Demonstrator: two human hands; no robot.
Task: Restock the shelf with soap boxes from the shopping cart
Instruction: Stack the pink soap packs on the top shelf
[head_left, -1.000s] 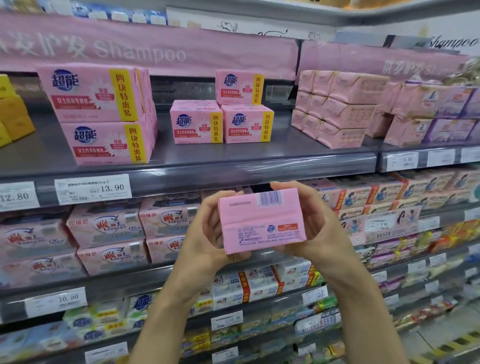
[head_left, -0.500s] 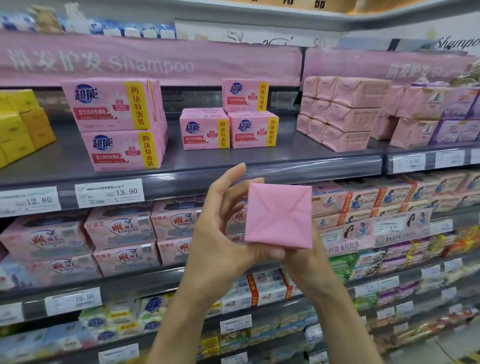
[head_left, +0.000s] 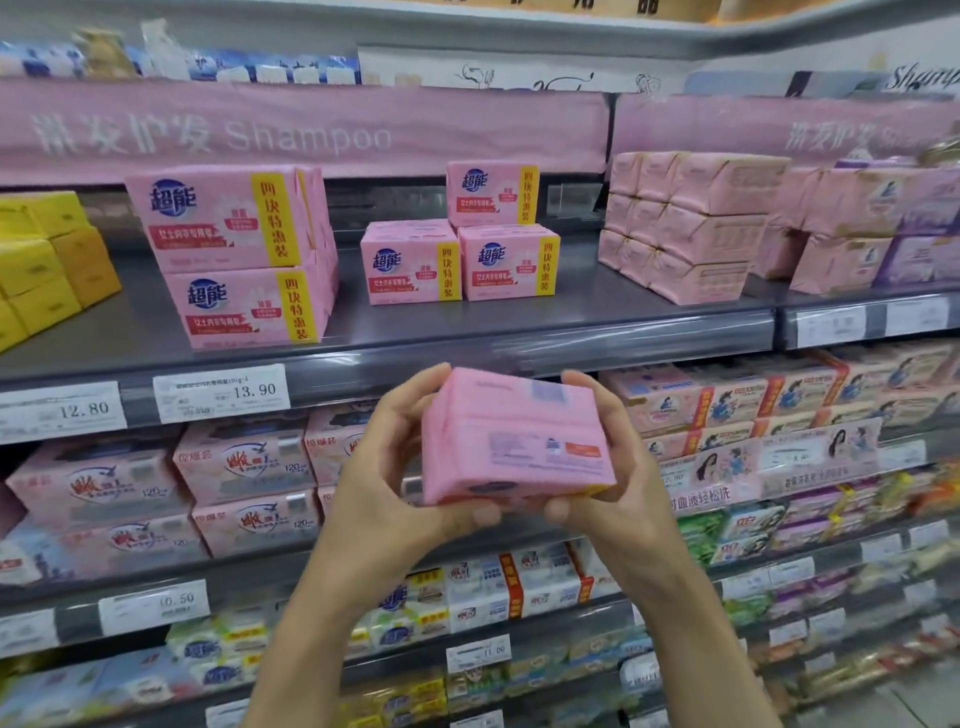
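Note:
I hold a pink soap box (head_left: 514, 436) in both hands in front of the shelves, its back and barcode side turned toward me. My left hand (head_left: 395, 467) grips its left end and my right hand (head_left: 618, 467) grips its right end and underside. On the grey shelf (head_left: 467, 332) above, two stacked pink soap boxes (head_left: 234, 254) stand at the left. Three more matching boxes (head_left: 462, 244) sit further back in the middle, one atop a pair. The shopping cart is out of view.
Yellow boxes (head_left: 47, 260) fill the shelf's left end and pale pink wrapped packs (head_left: 691, 223) its right. Bare shelf lies between the two pink groups and in front of the middle group. Lower shelves (head_left: 244, 467) are packed with other soaps. Price tags (head_left: 221, 392) line the edges.
The box has turned in my hands from its folded end facing me to its long back side facing me. My view has shifted slightly; the hands stay in front of the shelf edge.

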